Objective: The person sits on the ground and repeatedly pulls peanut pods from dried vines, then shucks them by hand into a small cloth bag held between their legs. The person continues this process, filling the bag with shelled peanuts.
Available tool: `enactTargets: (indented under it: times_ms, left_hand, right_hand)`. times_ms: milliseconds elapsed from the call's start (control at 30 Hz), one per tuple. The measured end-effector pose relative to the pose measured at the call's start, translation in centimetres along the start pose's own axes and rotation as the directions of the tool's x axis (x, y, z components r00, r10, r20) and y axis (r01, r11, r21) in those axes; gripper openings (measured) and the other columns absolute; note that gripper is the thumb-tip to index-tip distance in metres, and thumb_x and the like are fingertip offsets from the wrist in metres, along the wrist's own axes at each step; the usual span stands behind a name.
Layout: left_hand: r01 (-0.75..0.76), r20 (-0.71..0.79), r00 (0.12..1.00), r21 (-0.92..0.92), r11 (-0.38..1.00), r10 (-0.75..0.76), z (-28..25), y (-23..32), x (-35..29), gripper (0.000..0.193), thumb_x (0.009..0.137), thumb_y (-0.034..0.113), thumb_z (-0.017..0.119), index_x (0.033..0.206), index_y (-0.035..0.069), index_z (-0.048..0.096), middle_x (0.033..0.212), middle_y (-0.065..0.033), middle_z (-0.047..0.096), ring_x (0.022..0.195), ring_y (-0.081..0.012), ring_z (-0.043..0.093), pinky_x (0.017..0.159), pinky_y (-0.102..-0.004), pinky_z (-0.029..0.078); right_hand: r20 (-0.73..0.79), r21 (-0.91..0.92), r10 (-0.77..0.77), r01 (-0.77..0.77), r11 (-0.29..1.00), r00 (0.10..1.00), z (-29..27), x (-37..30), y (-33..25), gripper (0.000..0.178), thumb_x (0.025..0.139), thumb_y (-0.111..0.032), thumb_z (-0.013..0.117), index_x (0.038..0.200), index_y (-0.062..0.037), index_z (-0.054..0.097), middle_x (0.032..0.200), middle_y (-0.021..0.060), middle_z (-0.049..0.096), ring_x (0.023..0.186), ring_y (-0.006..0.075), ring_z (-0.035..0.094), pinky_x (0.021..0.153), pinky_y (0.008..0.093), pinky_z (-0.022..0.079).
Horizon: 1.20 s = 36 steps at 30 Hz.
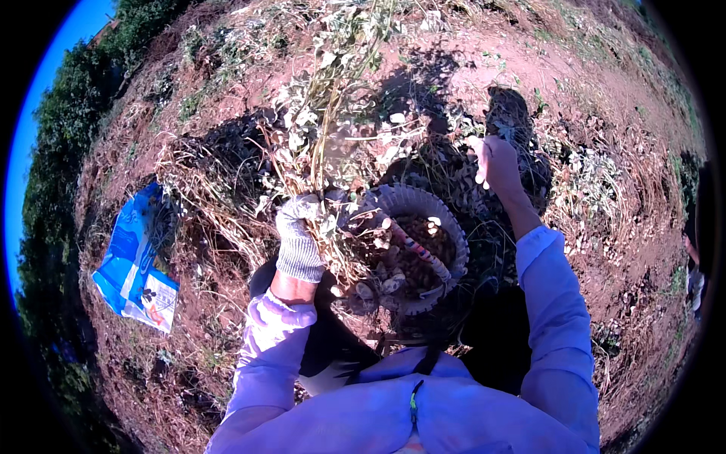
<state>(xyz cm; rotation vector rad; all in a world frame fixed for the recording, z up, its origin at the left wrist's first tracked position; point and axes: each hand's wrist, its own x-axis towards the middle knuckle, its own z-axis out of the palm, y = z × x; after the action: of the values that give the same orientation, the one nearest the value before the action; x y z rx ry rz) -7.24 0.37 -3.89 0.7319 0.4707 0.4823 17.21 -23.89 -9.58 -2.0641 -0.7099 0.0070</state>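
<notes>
My left hand (299,219), in a pale knitted glove, is closed around the stems of a bunch of dried peanut plants (327,129). The leafy stalks stand up away from me, and roots with pods hang beside the basket. Just right of that hand sits a round basket (458,227) with a pale ribbed rim, partly filled with peanuts (416,276). A handle (416,246) wrapped in coloured strips crosses over it. My bare right hand (499,164) is raised beyond the basket's right side, fingers curled in. Pale bits show at its fingertips; I cannot tell what they are.
A heap of pulled dry plants (212,178) lies to the left. Farther left, a blue and white plastic bag (136,265) rests on the reddish soil. Loose leaves and stalks (590,181) are scattered on the right. Part of another person (694,265) shows at the right edge.
</notes>
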Motion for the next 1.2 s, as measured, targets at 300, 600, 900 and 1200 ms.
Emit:
enactTargets:
  times_ms: [300, 600, 900, 1200]
  left_hand:
    - [0.064, 0.203, 0.979, -0.182, 0.981, -0.026, -0.4, -0.2, 0.1, 0.019, 0.073, 0.012, 0.047, 0.072, -0.004, 0.057, 0.082, -0.0217, 0.062, 0.076, -0.0329, 0.062, 0.076, -0.0429, 0.053]
    - [0.033, 0.296, 0.954, -0.268, 0.963, 0.049, 0.5, -0.4, -0.4, 0.024, 0.077, 0.012, 0.048, 0.092, -0.005, 0.055, 0.081, -0.0167, 0.059, 0.072, -0.0282, 0.059, 0.067, -0.0392, 0.054]
    - [-0.045, 0.327, 0.936, -0.258, 0.965, 0.131, 1.3, -1.1, -1.6, 0.028, 0.085, 0.014, 0.044, 0.103, -0.006, 0.053, 0.092, -0.0175, 0.059, 0.08, -0.0287, 0.06, 0.073, -0.0402, 0.054]
    - [-0.202, 0.122, 0.964, -0.247, 0.948, 0.238, 1.4, -0.9, -0.1, 0.025, 0.077, 0.008, 0.045, 0.093, -0.007, 0.057, 0.089, -0.0217, 0.061, 0.074, -0.0353, 0.063, 0.074, -0.0447, 0.055]
  right_hand:
    - [0.407, 0.27, -0.275, 0.172, 0.947, 0.871, 5.5, -6.2, -6.3, 0.028, 0.091, -0.025, 0.052, 0.109, -0.0029, 0.054, 0.094, 0.0119, 0.061, 0.086, 0.0233, 0.06, 0.076, 0.0347, 0.047]
    - [0.479, 0.714, -0.305, -0.164, 0.68, 0.823, 4.1, -7.7, -10.7, 0.023, 0.084, -0.007, 0.063, 0.103, -0.0017, 0.049, 0.088, 0.0025, 0.053, 0.079, 0.0077, 0.053, 0.068, 0.0243, 0.045]
    - [0.302, 0.618, -0.339, 0.088, 0.782, 0.891, 4.6, -8.2, -12.5, 0.01, 0.087, -0.006, 0.058, 0.094, -0.0017, 0.052, 0.079, 0.0056, 0.056, 0.071, 0.013, 0.058, 0.067, 0.0271, 0.048]
    - [0.149, 0.864, 0.334, -0.287, 0.414, 0.931, 4.8, -5.2, -7.4, 0.015, 0.09, -0.012, 0.057, 0.079, -0.0032, 0.055, 0.066, -0.0002, 0.052, 0.055, 0.0054, 0.05, 0.045, 0.0227, 0.044]
